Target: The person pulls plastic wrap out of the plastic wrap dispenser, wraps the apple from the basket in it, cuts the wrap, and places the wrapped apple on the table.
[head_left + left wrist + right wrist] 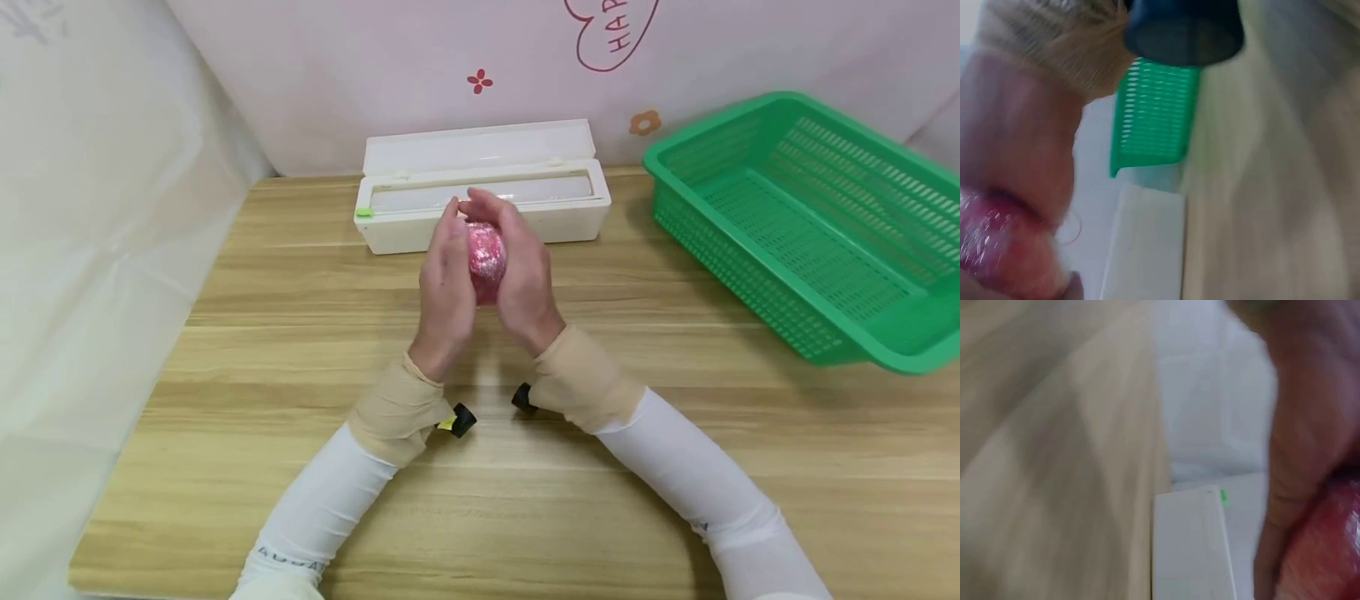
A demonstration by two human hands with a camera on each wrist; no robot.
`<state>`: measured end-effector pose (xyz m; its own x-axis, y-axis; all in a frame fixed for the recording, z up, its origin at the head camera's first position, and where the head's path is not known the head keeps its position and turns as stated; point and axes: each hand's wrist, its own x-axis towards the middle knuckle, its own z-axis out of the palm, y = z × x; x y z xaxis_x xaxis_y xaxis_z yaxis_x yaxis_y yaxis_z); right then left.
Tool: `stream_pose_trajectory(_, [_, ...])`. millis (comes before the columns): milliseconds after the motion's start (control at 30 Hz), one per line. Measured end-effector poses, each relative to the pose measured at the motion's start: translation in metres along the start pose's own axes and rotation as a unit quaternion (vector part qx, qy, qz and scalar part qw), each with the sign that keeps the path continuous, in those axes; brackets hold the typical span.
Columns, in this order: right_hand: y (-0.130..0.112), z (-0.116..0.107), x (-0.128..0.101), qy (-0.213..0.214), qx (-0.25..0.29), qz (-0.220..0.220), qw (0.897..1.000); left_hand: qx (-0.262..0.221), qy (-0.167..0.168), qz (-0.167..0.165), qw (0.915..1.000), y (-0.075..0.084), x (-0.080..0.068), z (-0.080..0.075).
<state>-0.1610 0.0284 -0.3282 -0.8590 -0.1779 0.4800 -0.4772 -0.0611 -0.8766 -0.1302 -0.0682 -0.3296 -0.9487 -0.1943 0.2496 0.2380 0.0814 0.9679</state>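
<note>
A round red apple in shiny clear film is held between both palms, above the table in front of the white box. My left hand cups its left side and my right hand its right side, the fingertips coming close together at the far end. In the left wrist view, the apple looks red fading to pale pink, with creased film on it. The right wrist view catches part of the apple beside the fingers, blurred. The hands cover most of its sides.
Behind the hands, a long white cling film dispenser stands with its lid raised and a green tab at its left end. A green plastic basket stands at the right. All rest on a wooden table against a printed wall covering.
</note>
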Motion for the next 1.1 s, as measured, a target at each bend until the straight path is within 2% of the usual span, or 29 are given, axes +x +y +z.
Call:
stream_pose_trajectory(67, [-0.004, -0.006, 0.007, -0.033, 0.083, 0.042, 0.995, -0.08, -0.026, -0.06, 0.9947, 0.007, 0.005, -0.005])
stream_pose_trajectory(100, [-0.005, -0.009, 0.01, -0.045, 0.122, 0.058, 0.99, -0.128, -0.039, -0.088, 0.9871, 0.011, 0.007, -0.008])
stream_pose_trajectory(133, [-0.006, -0.013, 0.013, -0.055, 0.138, 0.06, 0.987, -0.179, -0.049, -0.118, 0.9755, 0.014, 0.01, -0.011])
stream_pose_trajectory(200, [-0.004, -0.019, 0.017, -0.076, 0.12, 0.025, 0.99, -0.274, -0.063, -0.174, 0.9437, 0.019, 0.014, -0.016])
stream_pose_trajectory(233, [-0.002, -0.02, 0.017, -0.085, 0.101, -0.001, 0.991, -0.299, -0.072, -0.191, 0.9324, 0.021, 0.016, -0.018])
stream_pose_trajectory(267, [0.0, -0.02, 0.017, -0.09, 0.074, -0.035, 0.993, -0.311, -0.08, -0.202, 0.9252, 0.022, 0.017, -0.02])
stream_pose_trajectory(300, [0.003, -0.019, 0.017, -0.088, 0.043, -0.064, 0.993, -0.315, -0.087, -0.21, 0.9216, 0.022, 0.017, -0.021])
stream_pose_trajectory(333, [0.006, -0.018, 0.016, -0.081, 0.016, -0.088, 0.993, -0.307, -0.093, -0.214, 0.9225, 0.022, 0.018, -0.022])
stream_pose_trajectory(367, [0.007, -0.017, 0.016, -0.073, 0.001, -0.099, 0.992, -0.284, -0.099, -0.213, 0.9296, 0.023, 0.018, -0.023])
stream_pose_trajectory(433, [0.006, -0.014, 0.015, -0.052, 0.003, -0.086, 0.995, -0.201, -0.111, -0.184, 0.9556, 0.022, 0.017, -0.024])
stream_pose_trajectory(500, [0.001, -0.014, 0.015, -0.03, 0.021, -0.04, 0.999, -0.123, -0.109, -0.131, 0.9777, 0.02, 0.016, -0.025])
stream_pose_trajectory(567, [-0.004, -0.013, 0.016, -0.018, 0.047, 0.028, 0.998, -0.067, -0.098, -0.062, 0.9911, 0.017, 0.015, -0.024])
stream_pose_trajectory(600, [-0.006, -0.012, 0.015, -0.014, 0.057, 0.059, 0.997, -0.051, -0.089, -0.027, 0.9944, 0.015, 0.015, -0.023])
stream_pose_trajectory(667, [-0.009, -0.01, 0.013, -0.004, 0.052, 0.097, 0.994, -0.044, -0.072, 0.025, 0.9961, 0.012, 0.014, -0.02])
stream_pose_trajectory(733, [-0.011, -0.006, 0.01, 0.002, 0.044, 0.099, 0.994, -0.042, -0.055, 0.048, 0.9965, 0.009, 0.013, -0.018])
stream_pose_trajectory(933, [-0.007, 0.004, 0.0, -0.004, -0.011, -0.01, 1.0, -0.034, 0.012, 0.038, 0.9986, 0.005, 0.009, -0.012])
stream_pose_trajectory(1000, [-0.003, 0.007, -0.004, 0.011, -0.045, -0.025, 0.999, -0.02, 0.025, 0.036, 0.9989, 0.003, 0.007, -0.01])
stream_pose_trajectory(1100, [0.003, 0.01, -0.007, 0.047, -0.08, -0.022, 0.995, 0.014, 0.03, 0.038, 0.9987, 0.0, 0.005, -0.007])
